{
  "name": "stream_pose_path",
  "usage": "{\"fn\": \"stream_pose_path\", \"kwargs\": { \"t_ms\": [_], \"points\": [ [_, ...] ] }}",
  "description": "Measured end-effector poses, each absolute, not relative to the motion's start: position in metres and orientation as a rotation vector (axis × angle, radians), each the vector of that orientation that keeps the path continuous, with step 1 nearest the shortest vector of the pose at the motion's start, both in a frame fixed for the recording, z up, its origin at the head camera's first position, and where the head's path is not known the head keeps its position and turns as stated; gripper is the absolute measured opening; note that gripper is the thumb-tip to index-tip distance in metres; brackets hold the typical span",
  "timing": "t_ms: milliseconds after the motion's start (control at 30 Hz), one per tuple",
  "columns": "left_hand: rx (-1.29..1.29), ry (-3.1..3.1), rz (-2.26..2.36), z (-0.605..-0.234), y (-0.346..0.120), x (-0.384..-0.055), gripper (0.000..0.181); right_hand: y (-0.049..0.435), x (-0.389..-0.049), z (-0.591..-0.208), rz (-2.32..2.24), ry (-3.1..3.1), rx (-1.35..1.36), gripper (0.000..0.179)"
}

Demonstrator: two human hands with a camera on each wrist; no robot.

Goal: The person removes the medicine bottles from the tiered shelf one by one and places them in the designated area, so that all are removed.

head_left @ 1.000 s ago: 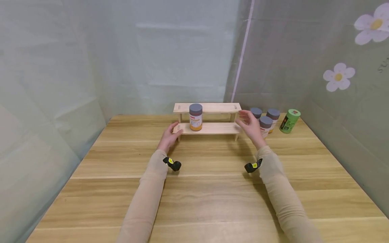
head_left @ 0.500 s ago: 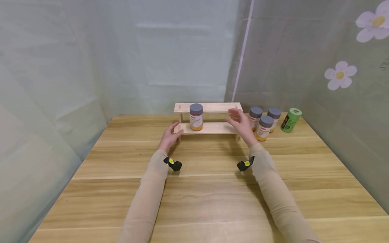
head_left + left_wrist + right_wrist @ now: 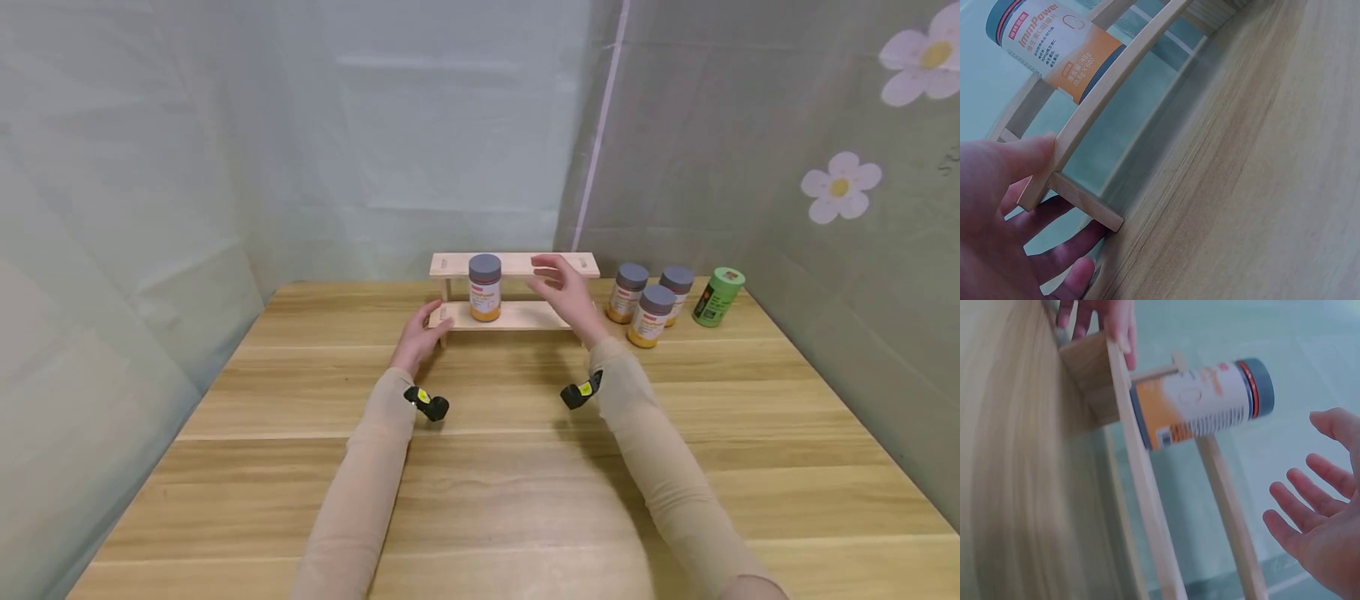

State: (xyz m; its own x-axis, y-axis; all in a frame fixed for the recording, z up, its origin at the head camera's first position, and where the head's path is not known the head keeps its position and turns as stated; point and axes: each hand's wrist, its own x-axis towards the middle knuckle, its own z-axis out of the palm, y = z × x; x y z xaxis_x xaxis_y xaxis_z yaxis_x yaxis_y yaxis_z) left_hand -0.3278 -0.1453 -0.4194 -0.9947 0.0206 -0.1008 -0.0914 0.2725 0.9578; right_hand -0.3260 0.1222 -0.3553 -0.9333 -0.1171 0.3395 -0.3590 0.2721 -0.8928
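Observation:
A two-tier wooden shelf (image 3: 525,315) stands at the back of the table. On its lower tier, left of the middle, stands an upright supplement bottle (image 3: 485,288) with a grey cap and a white and orange label. My left hand (image 3: 417,335) grips the left end of the lower tier. In the left wrist view its thumb (image 3: 1032,156) lies on the board's end and the fingers reach around below. My right hand (image 3: 567,292) hovers in front of the shelf's right half, fingers spread and holding nothing, and in the right wrist view it is apart from the bottle.
Right of the shelf stand several like bottles, the nearest bottle (image 3: 651,317) in front of the others. Farther right is a green can (image 3: 718,297). A pale curtain (image 3: 465,125) hangs close behind the wood-grain table (image 3: 487,500).
My right hand has moved left from the shelf's right end towards the bottle on it, uncovering the bottles at the right. My left hand has kept its place on the shelf.

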Motion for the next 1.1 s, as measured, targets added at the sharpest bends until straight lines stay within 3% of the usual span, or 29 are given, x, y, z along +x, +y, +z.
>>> {"fn": "stream_pose_path", "kwargs": {
  "t_ms": [1100],
  "points": [
    [-0.089,2.414,1.849,-0.422,-0.146,-0.331,0.059,0.065,-0.345,-0.352,1.961,-2.404,0.468,0.056]
  ]
}}
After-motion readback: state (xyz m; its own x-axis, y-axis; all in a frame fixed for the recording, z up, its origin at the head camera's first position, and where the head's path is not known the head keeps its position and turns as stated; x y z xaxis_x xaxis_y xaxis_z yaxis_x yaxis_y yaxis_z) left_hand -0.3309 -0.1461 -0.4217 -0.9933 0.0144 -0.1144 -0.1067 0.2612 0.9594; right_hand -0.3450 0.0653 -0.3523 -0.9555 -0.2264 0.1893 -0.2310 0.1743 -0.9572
